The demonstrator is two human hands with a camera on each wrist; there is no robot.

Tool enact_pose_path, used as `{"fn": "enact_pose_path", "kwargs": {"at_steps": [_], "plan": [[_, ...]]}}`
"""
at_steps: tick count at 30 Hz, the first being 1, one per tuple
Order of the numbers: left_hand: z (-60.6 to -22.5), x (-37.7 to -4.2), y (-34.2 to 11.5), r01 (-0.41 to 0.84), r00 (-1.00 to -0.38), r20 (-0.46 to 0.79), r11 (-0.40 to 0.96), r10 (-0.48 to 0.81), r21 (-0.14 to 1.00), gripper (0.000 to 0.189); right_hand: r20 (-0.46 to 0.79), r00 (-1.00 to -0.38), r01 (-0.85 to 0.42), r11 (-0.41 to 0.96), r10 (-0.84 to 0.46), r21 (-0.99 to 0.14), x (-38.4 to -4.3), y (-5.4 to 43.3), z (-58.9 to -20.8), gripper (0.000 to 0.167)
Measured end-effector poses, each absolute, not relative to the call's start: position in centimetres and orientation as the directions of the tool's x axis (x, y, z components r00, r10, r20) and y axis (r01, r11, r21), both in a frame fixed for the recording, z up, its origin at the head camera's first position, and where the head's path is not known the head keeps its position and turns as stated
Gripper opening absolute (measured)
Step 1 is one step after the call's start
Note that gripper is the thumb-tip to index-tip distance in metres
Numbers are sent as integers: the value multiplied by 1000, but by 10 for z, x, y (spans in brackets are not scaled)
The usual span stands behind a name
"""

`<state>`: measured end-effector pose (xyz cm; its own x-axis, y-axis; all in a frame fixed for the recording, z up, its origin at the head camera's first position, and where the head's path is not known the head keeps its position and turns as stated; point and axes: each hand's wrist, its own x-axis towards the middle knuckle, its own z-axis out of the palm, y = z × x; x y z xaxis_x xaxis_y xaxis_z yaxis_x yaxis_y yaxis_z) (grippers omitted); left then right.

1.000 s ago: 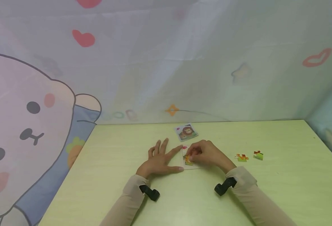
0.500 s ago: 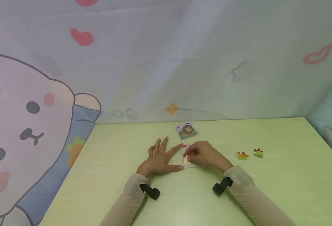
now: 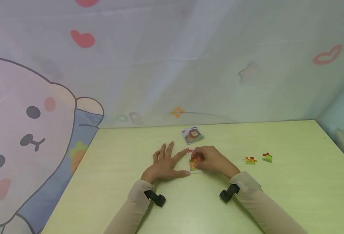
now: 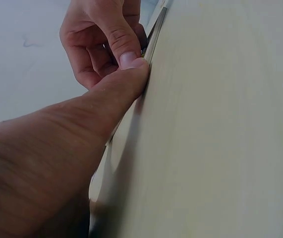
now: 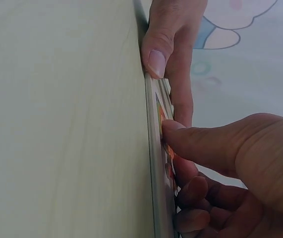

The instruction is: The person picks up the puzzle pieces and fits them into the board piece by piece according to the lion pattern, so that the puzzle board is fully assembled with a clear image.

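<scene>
A small puzzle board (image 3: pixel 196 172) with a white border lies on the table between the hands. My left hand (image 3: pixel 165 166) rests flat beside it, fingers spread, index fingertip and thumb tip at its left corners. Over the board, my right hand (image 3: pixel 214 161) pinches an orange-and-green jigsaw piece (image 3: pixel 193 164) with thumb and curled fingers. In the right wrist view, the right thumb (image 5: pixel 200 141) presses on the orange piece (image 5: pixel 169 151), close over the board's edge (image 5: pixel 151 129). The right fingers hide much of the board from above.
Two loose jigsaw pieces, one orange and green (image 3: pixel 250 161) and one red and green (image 3: pixel 267 158), lie to the right. A lion picture card (image 3: pixel 193 135) lies just behind the board. A printed curtain (image 3: pixel 172 65) hangs along the table's back edge.
My right hand has shifted slightly left, and the piece under its fingertips has turned a little and lies flatter in the board. My left hand has stayed in place.
</scene>
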<state>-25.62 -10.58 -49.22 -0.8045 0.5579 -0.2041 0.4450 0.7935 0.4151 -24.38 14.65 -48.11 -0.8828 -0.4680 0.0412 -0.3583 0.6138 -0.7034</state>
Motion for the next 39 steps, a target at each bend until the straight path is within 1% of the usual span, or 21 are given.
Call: {"fn": "enact_pose_path", "kwargs": {"at_steps": [4,8,13,19,24,29,35,39], "plan": [[-494,-257,-105,446,-802,-197,785,564,431,91,41,-883,-356,610,-467,-708,-243,149,-481,18],[-493,-258,-105,448,-806,-194,790,560,419,92,79,-886,-374,604,-457,-703,-243,154,-481,13],[-491,-257,-108,439,-813,-198,799,548,411,92,134,-910,-369,617,-393,-695,-244,168,-478,8],[-500,-259,-108,452,-800,-196,785,567,424,93,147,-937,-330,660,-318,-675,-238,203,-472,13],[-513,-259,-108,448,-805,-190,786,562,425,95,113,-952,-287,707,-283,-647,-234,235,-471,15],[-514,-259,-104,454,-802,-178,776,570,437,94,52,-964,-237,759,-259,-607,-230,267,-468,17],[-515,-247,-107,467,-796,-172,769,581,437,91,-84,-957,-173,782,-276,-599,-211,299,-474,20],[-522,-242,-109,474,-786,-153,743,599,472,92,-163,-952,-135,835,-257,-533,-200,312,-478,24]]}}
